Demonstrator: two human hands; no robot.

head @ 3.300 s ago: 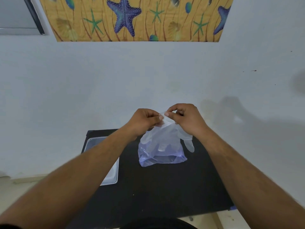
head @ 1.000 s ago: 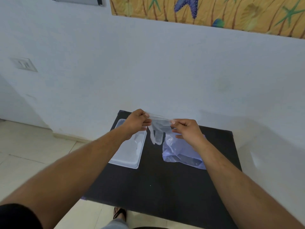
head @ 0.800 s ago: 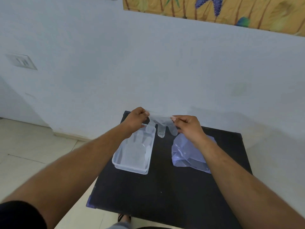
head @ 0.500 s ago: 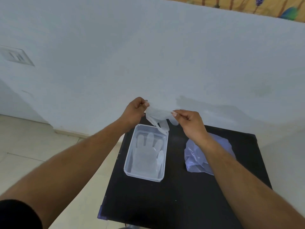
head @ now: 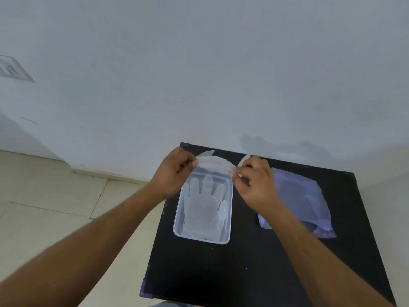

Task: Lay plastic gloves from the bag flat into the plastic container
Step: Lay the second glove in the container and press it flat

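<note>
A clear plastic glove (head: 211,163) is stretched between my two hands above the far end of the clear plastic container (head: 179,220). My left hand (head: 174,171) pinches its left edge and my right hand (head: 254,182) pinches its right edge. Inside the container lies another see-through glove (head: 204,209), flat, fingers pointing away from me. The bluish plastic bag (head: 303,198) rests on the black table to the right of the container, partly behind my right forearm.
The small black table (head: 221,273) stands against a pale wall. Its left edge drops to a tiled floor (head: 55,207). A wall socket plate (head: 13,68) shows at the far left.
Both hands have carried the glove leftward from over the bag to above the container's far end. My view has tilted down, so the container and table sit lower and more central.
</note>
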